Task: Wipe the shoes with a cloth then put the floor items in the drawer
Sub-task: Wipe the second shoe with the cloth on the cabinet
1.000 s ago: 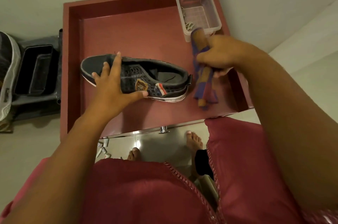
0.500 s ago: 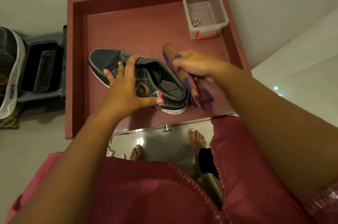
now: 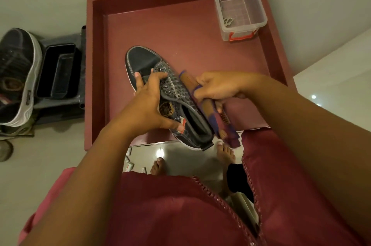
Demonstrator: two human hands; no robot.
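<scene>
I have the dark sneaker (image 3: 174, 93) lifted over the open maroon drawer (image 3: 200, 31), toe pointing away from me and heel hanging out past the drawer's near edge. My left hand (image 3: 149, 103) holds it from the left side, its grip clamped on the shoe: fingers curled over the eyelet area, thumb pressed against the side near the round badge. My right hand (image 3: 217, 87) has its grip closed around a striped cloth (image 3: 217, 117), purple, orange and maroon, bunched in the fist and pressed against the right side of the sneaker's upper. The loose end of the cloth hangs down beside the heel.

In the far right corner of the drawer sits a clear plastic box (image 3: 240, 7) with a red latch, something small and metallic lying in it. On the floor (image 3: 60, 149) to the left of the drawer I see a second shoe (image 3: 19, 77) with a white sole, just beside a black tray (image 3: 58, 71). Small white items (image 3: 129, 162) lie on the tiles near my bare feet (image 3: 225, 155).
</scene>
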